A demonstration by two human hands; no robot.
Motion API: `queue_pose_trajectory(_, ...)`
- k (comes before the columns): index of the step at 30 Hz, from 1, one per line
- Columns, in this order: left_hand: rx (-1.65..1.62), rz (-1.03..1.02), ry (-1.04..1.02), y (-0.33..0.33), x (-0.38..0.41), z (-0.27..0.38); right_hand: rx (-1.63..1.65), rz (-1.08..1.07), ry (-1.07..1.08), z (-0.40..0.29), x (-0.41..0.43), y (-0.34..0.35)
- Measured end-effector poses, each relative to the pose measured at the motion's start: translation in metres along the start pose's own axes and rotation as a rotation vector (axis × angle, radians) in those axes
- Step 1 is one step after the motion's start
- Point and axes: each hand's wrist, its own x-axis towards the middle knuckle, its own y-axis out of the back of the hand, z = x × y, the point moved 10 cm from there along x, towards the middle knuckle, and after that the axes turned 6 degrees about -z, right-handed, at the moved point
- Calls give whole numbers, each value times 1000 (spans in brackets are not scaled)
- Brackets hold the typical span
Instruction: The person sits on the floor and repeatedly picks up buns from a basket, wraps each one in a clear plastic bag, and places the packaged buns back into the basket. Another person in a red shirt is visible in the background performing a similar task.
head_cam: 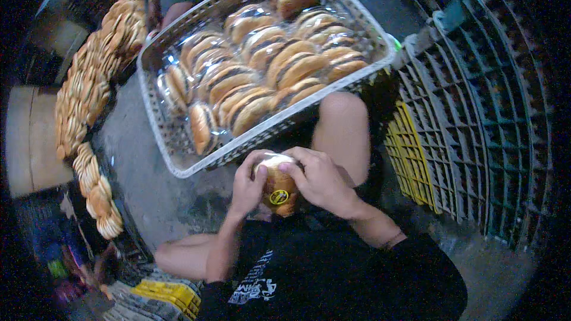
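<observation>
Between my left hand (251, 182) and my right hand (321, 180), a round filled bun (281, 187) is held in front of my lap. A clear plastic bag seems to cover it, with a round yellow and black sticker on the lower part. The fingers and thumbs of both hands grip its upper edge, where something pale shows. Beyond my hands, a white perforated plastic crate (285, 118) rests tilted in view, near my raised knee. Inside it, dark-filled buns (236, 82) in shiny clear wrapping stand on edge in rows.
Many unwrapped buns (89, 84) form a long pile on the left, beside a cardboard box (38, 142). Stacked plastic crates (450, 129) stand at the right, and more crates (165, 296) lie lower left. Parts of other people show at top and lower left.
</observation>
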Motion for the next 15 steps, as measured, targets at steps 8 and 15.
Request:
queue_pose_trajectory(8,-345,368,-106,-44,7,26,189,635,-241,125,-66,108)
queue_pose_trajectory(15,-226,431,29,-24,-2,6,-371,290,-930,428,-132,34)
